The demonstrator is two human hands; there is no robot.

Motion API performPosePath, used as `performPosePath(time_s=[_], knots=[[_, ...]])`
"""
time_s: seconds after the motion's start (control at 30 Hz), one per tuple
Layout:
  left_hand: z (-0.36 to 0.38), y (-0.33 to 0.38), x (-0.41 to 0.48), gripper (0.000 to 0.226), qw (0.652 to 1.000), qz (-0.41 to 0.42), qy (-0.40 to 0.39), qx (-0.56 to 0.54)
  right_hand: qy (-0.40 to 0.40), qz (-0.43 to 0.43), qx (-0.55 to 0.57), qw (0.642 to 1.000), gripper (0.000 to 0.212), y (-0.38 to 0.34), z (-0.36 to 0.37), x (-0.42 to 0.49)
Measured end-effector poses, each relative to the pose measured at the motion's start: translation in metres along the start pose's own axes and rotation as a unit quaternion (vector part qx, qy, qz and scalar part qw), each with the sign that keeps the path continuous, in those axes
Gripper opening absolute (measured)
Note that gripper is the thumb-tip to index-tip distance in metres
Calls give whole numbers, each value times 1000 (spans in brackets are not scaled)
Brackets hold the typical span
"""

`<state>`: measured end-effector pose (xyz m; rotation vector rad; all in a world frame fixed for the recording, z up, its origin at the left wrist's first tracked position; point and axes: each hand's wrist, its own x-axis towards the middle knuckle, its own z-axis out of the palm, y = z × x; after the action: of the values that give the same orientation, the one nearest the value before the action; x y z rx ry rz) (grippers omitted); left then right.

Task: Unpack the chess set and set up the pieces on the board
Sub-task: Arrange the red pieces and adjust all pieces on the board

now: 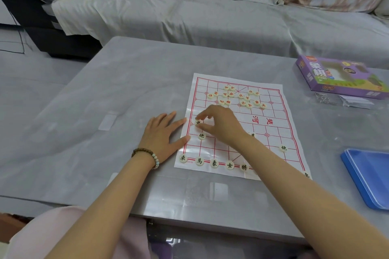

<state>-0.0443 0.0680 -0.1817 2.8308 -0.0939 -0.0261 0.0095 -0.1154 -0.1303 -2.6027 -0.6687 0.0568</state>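
The grey bench (pixel 126 90) carries the paper board (pixel 273 124) under both hands. A purple box (pixel 336 78) lies far right of the right hand. The left hand (pixel 162 132) lies flat with its fingers spread, fingertips on the board's left edge. Just beside it, the right hand (pixel 221 124) pinches a black-lettered piece (pixel 197 122). Red-lettered pieces (pixel 235 96) cluster beyond the hands.

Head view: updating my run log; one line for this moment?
left hand: flat on board edge | right hand: pinching black piece | back row: along near edge | red pieces: loose, far side
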Motion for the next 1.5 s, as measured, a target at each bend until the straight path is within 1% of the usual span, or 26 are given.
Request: performPosePath(time_s=[0.1,0.23,0.33,0.43,0.5,0.57,0.7,0.77,0.83,0.87,0.93,1.07,1.2,1.27,1.4,1.5], knots=[[0,-1,0,87,1000,-3,7,-10,-30,9,-13,999,24,-4,13,14],[0,-1,2,80,1000,-3,7,-17,-35,15,-11,999,27,-2,17,20],[2,-2,1,83,999,-1,18,-27,-20,23,14,999,33,1,17,16],[2,-4,1,83,999,0,23,-31,-9,27,21,999,28,2,19,15],[2,-2,1,78,999,-2,22,-29,-8,25,24,999,24,1,19,17],[1,-1,2,72,999,-4,18,-29,-17,24,29,999,24,0,19,19],[0,-2,2,71,999,-4,17,-30,-36,11,46,998,25,2,13,19],[0,-2,2,72,999,-3,14,-31,-12,8,87,996,27,7,3,14],[0,-1,1,76,1000,-1,12,-28,28,22,119,992,26,17,-12,8],[0,-1,0,81,1000,0,14,-24,43,30,115,992,24,23,-19,4],[0,0,0,86,1000,3,14,-16,41,49,83,994,22,36,-31,-4],[-2,4,-2,84,1000,28,13,-6,-6,73,-9,997,31,47,-33,-19],[-4,9,-3,81,998,53,14,7,-1,77,-69,995,33,46,-22,-22],[-5,10,-4,83,998,56,8,10,-6,65,-68,995,30,42,-18,-21],[-3,10,-3,94,996,81,14,31,-25,30,-46,998,20,33,-13,-17],[-2,10,-2,89,994,96,22,40,-24,38,16,999,28,32,-13,-16]])
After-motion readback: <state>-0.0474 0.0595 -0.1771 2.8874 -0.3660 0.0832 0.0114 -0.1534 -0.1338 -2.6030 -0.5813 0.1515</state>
